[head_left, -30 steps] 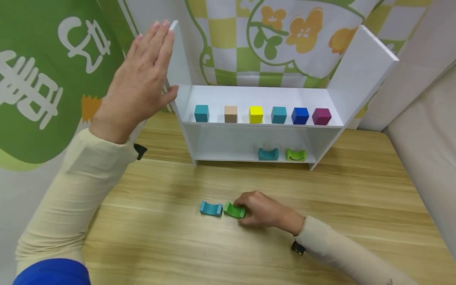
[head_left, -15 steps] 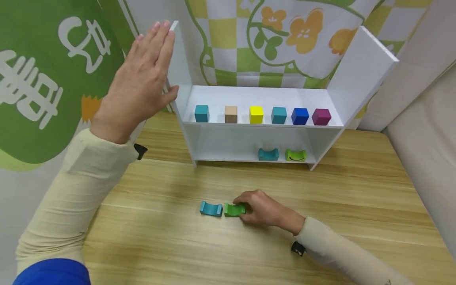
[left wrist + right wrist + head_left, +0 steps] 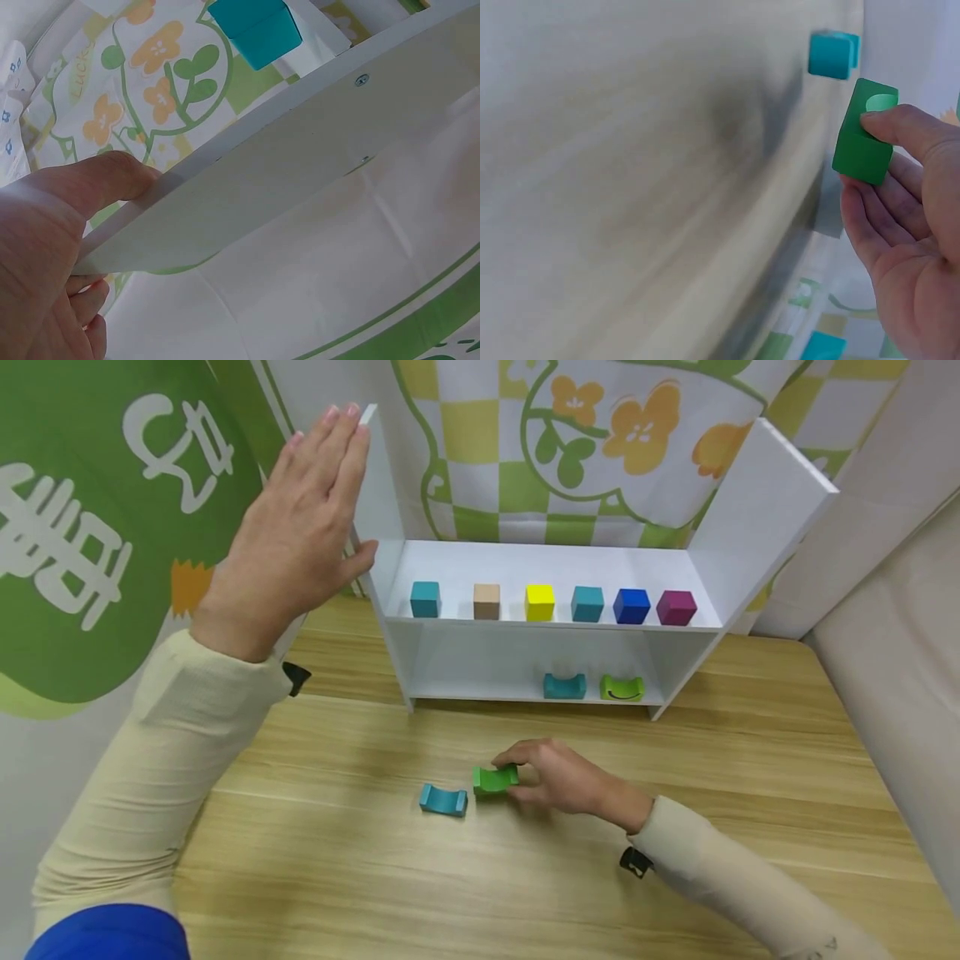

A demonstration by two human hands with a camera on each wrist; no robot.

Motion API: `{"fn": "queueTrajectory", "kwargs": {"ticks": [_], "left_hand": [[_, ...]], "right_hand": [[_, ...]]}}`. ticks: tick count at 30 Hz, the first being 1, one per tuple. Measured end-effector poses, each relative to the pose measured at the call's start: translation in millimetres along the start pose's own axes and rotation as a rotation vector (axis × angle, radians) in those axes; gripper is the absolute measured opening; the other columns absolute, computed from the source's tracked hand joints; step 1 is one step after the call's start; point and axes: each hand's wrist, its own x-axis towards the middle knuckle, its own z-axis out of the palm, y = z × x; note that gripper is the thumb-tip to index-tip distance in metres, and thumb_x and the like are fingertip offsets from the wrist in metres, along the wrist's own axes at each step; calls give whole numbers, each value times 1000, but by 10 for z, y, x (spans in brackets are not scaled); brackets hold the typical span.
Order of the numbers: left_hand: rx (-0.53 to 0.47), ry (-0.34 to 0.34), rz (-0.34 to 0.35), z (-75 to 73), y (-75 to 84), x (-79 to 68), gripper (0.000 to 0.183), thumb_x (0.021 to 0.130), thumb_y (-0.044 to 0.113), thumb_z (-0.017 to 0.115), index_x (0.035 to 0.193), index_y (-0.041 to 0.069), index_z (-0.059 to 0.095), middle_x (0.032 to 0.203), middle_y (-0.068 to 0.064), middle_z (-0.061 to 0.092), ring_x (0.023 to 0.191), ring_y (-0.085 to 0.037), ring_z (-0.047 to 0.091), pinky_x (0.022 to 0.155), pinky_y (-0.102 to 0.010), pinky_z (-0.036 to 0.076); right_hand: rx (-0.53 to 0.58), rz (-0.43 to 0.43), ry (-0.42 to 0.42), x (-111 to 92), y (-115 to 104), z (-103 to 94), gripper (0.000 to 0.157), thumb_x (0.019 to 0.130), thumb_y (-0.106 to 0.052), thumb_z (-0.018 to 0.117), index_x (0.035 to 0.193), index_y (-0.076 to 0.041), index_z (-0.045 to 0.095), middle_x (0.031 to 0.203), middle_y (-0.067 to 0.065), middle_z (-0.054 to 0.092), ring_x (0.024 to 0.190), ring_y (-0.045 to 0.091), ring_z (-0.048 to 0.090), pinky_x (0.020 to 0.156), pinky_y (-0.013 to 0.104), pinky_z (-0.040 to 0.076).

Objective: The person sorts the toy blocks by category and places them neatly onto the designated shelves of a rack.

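Observation:
In the head view my right hand [image 3: 566, 777] pinches a green block with a curved hollow [image 3: 495, 781] between thumb and fingers, a little above the table. The right wrist view shows the thumb on one face of that green block [image 3: 866, 142]. A blue hollowed block [image 3: 443, 800] lies on the table just left of it. My left hand [image 3: 288, 531] is at the white shelf's left side panel [image 3: 380, 485]. In the left wrist view, the thumb lies on one side of this panel [image 3: 247, 195] and the fingers are on the other.
On the upper board [image 3: 517, 568] several cubes stand in a row, from a teal cube [image 3: 425, 600] to a purple cube [image 3: 677, 608]. The lower board [image 3: 480, 681] bears a teal hollowed block [image 3: 565, 687] and a light green one [image 3: 622, 688]. A patterned cloth [image 3: 480, 435] hangs behind.
My right hand has straightened the green block beside the blue one, then lifted it off the table and slightly towards the shelf. The left hand has stayed put.

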Motion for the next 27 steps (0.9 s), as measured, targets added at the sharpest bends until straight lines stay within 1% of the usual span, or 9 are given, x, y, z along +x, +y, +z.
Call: {"fn": "queueTrajectory", "kwargs": {"ticks": [4,7,11,14,17,20,23,27], "left_hand": [[2,12,4,-2,-7,-9,100,99,20,73,168,-3,4,179,-17,1,167,-36,4,138,-49,3],[4,28,11,-2,-11,-18,100,98,19,74,168,-3,6,179,-18,2,167,-36,5,138,-49,4],[-8,26,15,-5,-8,-20,100,98,19,74,168,-3,6,179,-17,1,167,-36,4,138,-50,4],[-14,17,15,-8,-5,-18,100,98,19,73,168,-3,5,179,-17,0,167,-35,3,138,-49,3],[-9,19,15,-9,-6,-19,100,98,20,73,168,-3,5,179,-17,1,167,-35,3,138,-49,3],[-4,23,15,-9,-11,-25,100,98,20,74,168,-3,5,179,-17,1,167,-35,4,138,-49,4],[-7,23,16,-6,-14,-27,100,98,20,74,168,-3,5,179,-17,1,167,-35,4,138,-49,3],[-18,20,16,-1,-15,-22,101,98,20,74,168,-3,4,179,-17,1,167,-35,3,138,-49,3]], "right_hand": [[8,-17,22,66,-10,-134,41,92,-8,82,131,-2,72,129,11,76,116,23,75,99,40,64],[8,-42,54,130,-7,-231,41,91,-6,82,130,-1,73,127,12,77,115,24,76,98,42,64],[-32,-59,92,211,17,-364,39,91,-8,83,129,-2,74,125,12,78,111,22,76,96,38,65],[-51,-44,103,253,40,-466,40,92,-12,83,129,-4,74,126,10,78,108,19,76,94,35,66],[-39,-34,113,306,73,-557,40,92,-12,82,130,-5,74,127,10,78,109,19,76,94,38,66],[-33,-41,129,376,130,-625,39,92,-9,82,129,-3,74,127,12,78,111,22,76,95,43,65],[-57,-33,136,454,194,-673,38,91,-9,82,128,-2,75,126,12,78,112,23,76,95,44,65],[-86,5,131,540,269,-722,36,92,-10,82,127,-4,76,127,11,78,117,25,74,100,43,64]]}}
